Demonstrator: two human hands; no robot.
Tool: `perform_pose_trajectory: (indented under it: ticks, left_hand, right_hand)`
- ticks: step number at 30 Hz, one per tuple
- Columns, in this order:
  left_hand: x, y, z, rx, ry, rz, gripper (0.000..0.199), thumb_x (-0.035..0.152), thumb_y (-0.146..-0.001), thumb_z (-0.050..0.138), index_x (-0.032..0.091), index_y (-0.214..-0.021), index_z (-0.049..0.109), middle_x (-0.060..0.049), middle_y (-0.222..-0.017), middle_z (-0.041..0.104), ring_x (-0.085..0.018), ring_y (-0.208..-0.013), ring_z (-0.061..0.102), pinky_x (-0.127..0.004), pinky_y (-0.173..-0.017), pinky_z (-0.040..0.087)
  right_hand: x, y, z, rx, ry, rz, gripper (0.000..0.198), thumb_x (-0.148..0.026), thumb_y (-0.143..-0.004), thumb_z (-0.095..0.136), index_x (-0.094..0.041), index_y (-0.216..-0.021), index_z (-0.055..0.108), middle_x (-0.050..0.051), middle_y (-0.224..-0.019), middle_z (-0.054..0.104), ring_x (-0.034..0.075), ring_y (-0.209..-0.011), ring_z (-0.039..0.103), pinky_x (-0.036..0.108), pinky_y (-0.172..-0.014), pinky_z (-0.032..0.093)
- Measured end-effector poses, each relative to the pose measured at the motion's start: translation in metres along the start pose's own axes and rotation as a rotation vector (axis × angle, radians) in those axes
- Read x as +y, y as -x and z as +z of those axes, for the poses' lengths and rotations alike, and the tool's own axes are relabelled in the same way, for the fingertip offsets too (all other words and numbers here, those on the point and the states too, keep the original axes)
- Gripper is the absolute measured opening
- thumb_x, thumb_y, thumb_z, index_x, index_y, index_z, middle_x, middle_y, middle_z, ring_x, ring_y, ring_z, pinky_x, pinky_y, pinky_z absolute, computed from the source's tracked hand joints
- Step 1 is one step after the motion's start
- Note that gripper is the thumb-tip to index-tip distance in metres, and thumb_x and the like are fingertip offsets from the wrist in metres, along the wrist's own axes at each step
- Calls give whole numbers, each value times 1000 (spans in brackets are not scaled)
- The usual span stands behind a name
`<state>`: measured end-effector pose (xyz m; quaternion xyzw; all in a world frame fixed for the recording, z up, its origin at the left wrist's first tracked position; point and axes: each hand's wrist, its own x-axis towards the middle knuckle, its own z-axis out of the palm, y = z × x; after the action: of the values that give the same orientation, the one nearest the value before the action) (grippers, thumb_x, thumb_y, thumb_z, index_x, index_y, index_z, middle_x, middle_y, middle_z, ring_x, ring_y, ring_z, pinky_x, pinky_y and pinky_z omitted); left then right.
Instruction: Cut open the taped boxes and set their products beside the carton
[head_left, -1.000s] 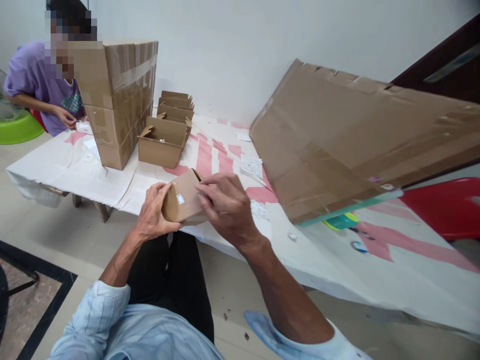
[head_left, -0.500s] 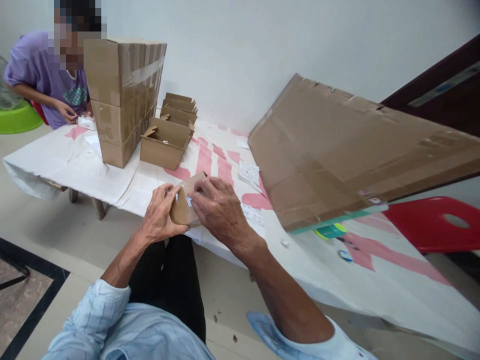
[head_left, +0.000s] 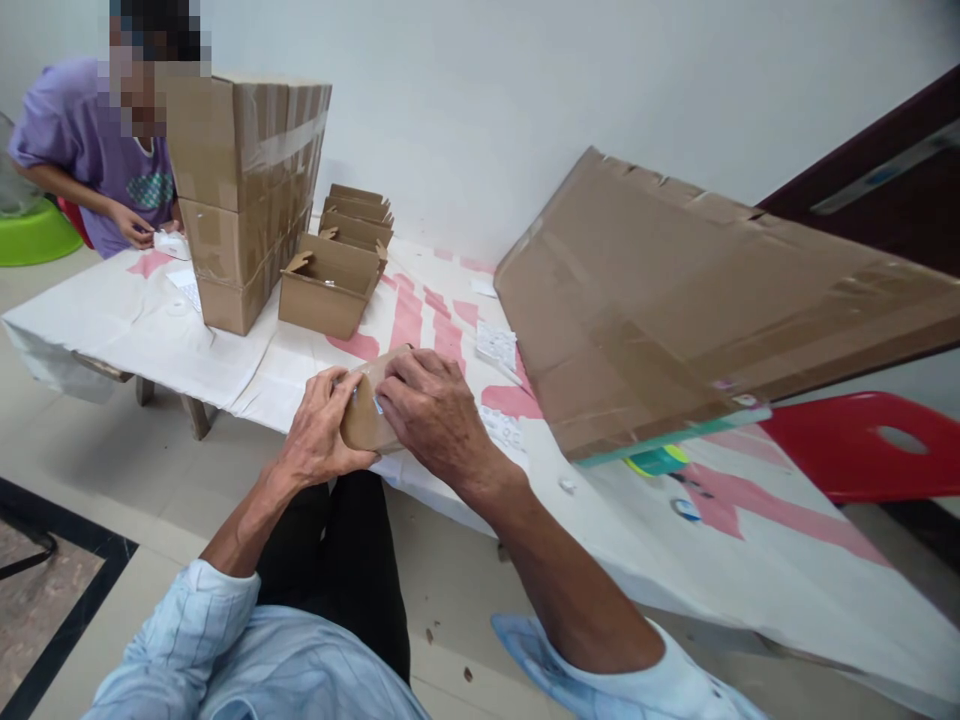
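A small brown cardboard box (head_left: 365, 415) is held tilted over the table's front edge. My left hand (head_left: 321, 425) wraps round its left side, thumb along the near edge and fingers on top. My right hand (head_left: 433, 415) is closed, its bent fingertips pinched together at the upper face of the box. At those fingertips a small white-and-blue sticker (head_left: 378, 405) shows, partly covered. Another small light mark (head_left: 355, 393) lies near my left fingertips. The right side of the box is hidden behind my right hand.
Open cardboard boxes (head_left: 330, 305) stand in a row beyond my hands, beside tall stacked taped cartons (head_left: 217, 220). A large cardboard sheet (head_left: 675, 300) leans at right above sticker sheets (head_left: 495, 343), a tape roll (head_left: 660, 461) and a red stool (head_left: 862, 450). A person in purple (head_left: 75, 140) works at far left.
My right fingertips have shifted slightly over the sticker, covering more of it. My left hand keeps the box in nearly the same place. The whole view has drifted a little.
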<state>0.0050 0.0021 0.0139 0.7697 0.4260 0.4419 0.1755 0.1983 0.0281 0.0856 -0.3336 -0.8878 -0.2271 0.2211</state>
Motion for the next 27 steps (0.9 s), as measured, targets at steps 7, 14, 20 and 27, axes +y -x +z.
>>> perform_pose_trajectory:
  ticks: [7,14,20,27]
  left_hand:
    - [1,1,-1,-2,8,-14,110,30,-65,91,29,-162,40,-17,-151,45,-43,-142,46,-60,-118,46]
    - [-12,-1,-5,-6,29,-19,108,28,-64,90,26,-161,42,-17,-151,45,-42,-143,46,-60,-121,44]
    - [-67,-8,-27,-91,183,-103,111,37,-65,94,28,-163,41,-15,-157,45,-41,-144,47,-56,-114,53]
    - [-120,-21,-55,-185,329,-280,135,54,-58,100,28,-169,29,-19,-165,44,-47,-150,47,-59,-111,57]
  right_hand:
    - [0,1,9,5,-49,14,24,-11,-101,55,-21,-86,70,10,-98,70,28,-102,56,43,-94,43]
    - [-10,9,-13,265,-657,308,15,-22,-105,56,-23,-92,65,6,-99,69,24,-98,66,41,-89,54]
    - [24,44,-26,492,-898,664,22,-43,-101,69,-23,-91,68,3,-90,68,19,-87,66,36,-82,57]
    - [96,184,6,581,-693,1190,30,-51,-84,75,-21,-83,68,0,-77,66,18,-73,61,35,-72,57]
